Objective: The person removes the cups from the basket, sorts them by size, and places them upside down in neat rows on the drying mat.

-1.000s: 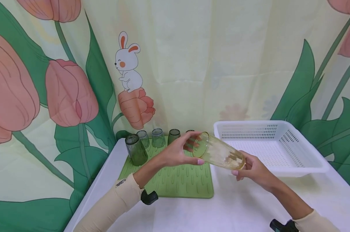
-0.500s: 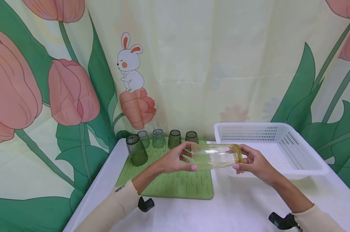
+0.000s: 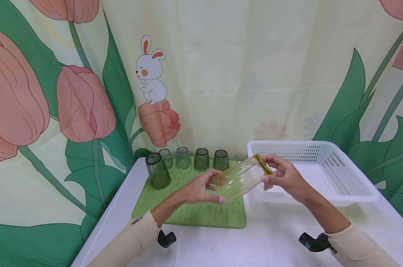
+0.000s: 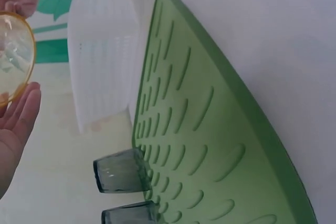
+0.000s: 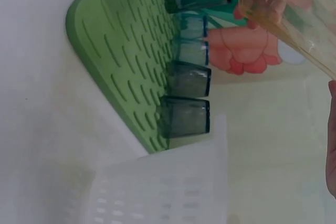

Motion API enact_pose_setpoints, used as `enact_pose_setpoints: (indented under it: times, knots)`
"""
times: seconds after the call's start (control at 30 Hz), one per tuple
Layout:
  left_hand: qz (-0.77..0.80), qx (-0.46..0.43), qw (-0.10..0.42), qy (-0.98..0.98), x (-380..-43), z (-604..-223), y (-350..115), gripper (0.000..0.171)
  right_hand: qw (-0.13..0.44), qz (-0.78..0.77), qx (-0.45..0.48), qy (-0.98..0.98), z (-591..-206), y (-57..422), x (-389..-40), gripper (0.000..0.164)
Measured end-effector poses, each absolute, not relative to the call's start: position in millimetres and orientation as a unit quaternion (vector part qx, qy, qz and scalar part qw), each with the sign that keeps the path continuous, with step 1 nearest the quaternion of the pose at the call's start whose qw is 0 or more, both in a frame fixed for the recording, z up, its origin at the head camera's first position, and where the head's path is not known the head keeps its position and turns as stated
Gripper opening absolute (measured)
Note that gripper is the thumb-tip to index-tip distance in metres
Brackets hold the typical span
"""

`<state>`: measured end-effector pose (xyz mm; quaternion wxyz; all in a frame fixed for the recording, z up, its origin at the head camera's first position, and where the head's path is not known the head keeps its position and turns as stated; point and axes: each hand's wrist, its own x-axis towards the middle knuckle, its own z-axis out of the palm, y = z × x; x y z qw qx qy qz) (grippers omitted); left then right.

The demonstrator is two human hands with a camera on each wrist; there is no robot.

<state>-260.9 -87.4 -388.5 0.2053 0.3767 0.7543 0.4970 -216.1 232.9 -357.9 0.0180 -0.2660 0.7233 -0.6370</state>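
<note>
A tall, clear yellow-tinted drinking glass (image 3: 238,181) hangs tilted in the air between both hands, over the right part of a green ribbed mat (image 3: 201,215). My left hand (image 3: 201,188) holds its lower end, thumb on the near side and fingers behind. Up at the higher end, my right hand (image 3: 284,177) grips the thick golden edge between thumb and fingers. The left wrist view catches one round end of the glass (image 4: 16,56) above the left fingers. In the right wrist view the glass (image 5: 294,14) crosses the upper right corner.
A tall dark green glass (image 3: 158,171) stands on the mat's left side. Along the back edge is a row of shorter glasses, among them a bluish one (image 3: 183,158) and a grey one (image 3: 221,160). To the right sits a white perforated basket (image 3: 354,185) on the white-covered table (image 3: 221,248).
The yellow glass has turned in both hands; its right end has swung from lower, through level, to higher than the left. The right hand has moved slightly left and up; the left hand slightly down.
</note>
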Motion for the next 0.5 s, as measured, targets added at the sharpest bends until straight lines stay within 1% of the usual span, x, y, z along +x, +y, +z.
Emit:
enact_pose_setpoints:
  times: [0.17, 0.33, 0.5]
  knots:
    - [0.481, 0.380, 0.203, 0.763, -260, -392, -91, 0.076, 0.021, -0.638, -0.271, 0.720, -352, 218, -220, 0.043]
    - [0.468, 0.370, 0.209, 0.775, -259, -397, -98, 0.078, 0.028, -0.645, -0.274, 0.713, -350, 201, -226, 0.042]
    - [0.477, 0.365, 0.209, 0.772, -261, -404, -104, 0.074, 0.028, -0.634, -0.267, 0.725, -347, 186, -234, 0.046]
